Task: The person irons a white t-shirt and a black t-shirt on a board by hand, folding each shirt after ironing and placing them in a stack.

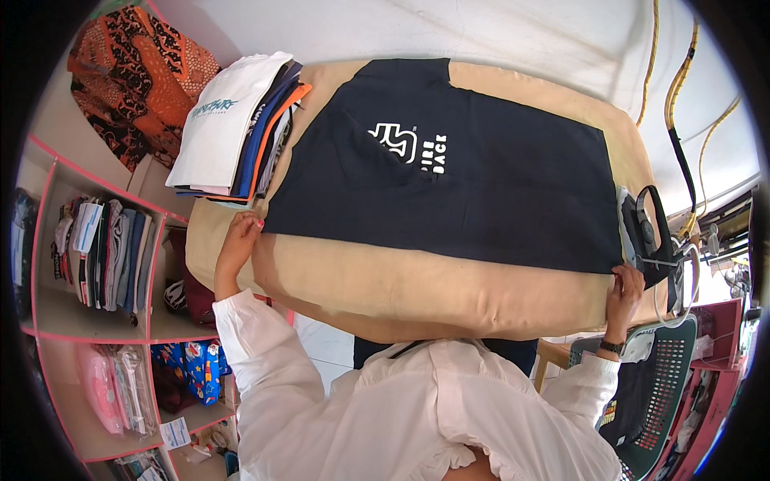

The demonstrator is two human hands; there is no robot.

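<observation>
A dark navy T-shirt (511,180) lies spread across a padded ironing board with a tan cover (385,282). White printed lettering sits mid-shirt, partly hidden by a slanting fold in the cloth. My left hand (239,240) pinches the shirt's near left corner between thumb and fingers. At the near right corner, my right hand (624,294) grips the cloth edge. Just beyond that hand an electric iron (648,222) rests at the board's right end, beside the shirt's edge. A stack of folded shirts (219,129), white on top, occupies the board's left end.
Orange and black batik cloth (144,84) hangs at the far left. Below it, pink-edged shelves (96,337) hold folded and bagged clothes. Yellow-striped cords (678,90) hang along the wall on the right. A green perforated basket (662,385) with dark clothing stands at lower right.
</observation>
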